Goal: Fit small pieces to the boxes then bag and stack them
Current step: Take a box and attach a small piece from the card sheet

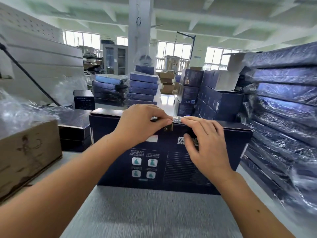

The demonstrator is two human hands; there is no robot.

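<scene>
Box: a dark blue box point(154, 169) is stood upright at the middle of the worktop point(145, 212), printed face turned to the near edge.
Small piece: a small metal piece point(170, 125) is held against the box's top front edge.
Left hand: the left hand point(137, 122) is seen there, its grip pinching the small metal piece.
Right hand: the right hand point(205, 143) is laid just beside it, grip spread, fingers straight on the top edge.
Right edge: bagged boxes point(283, 100) are stacked high.
Left edge: a cardboard carton point(25, 152) is set.

The box point(123, 176) is dark navy with white text, a barcode and teal-and-white icons. The counter point(147, 212) is grey; the carton point(25, 152) plain brown.
</scene>
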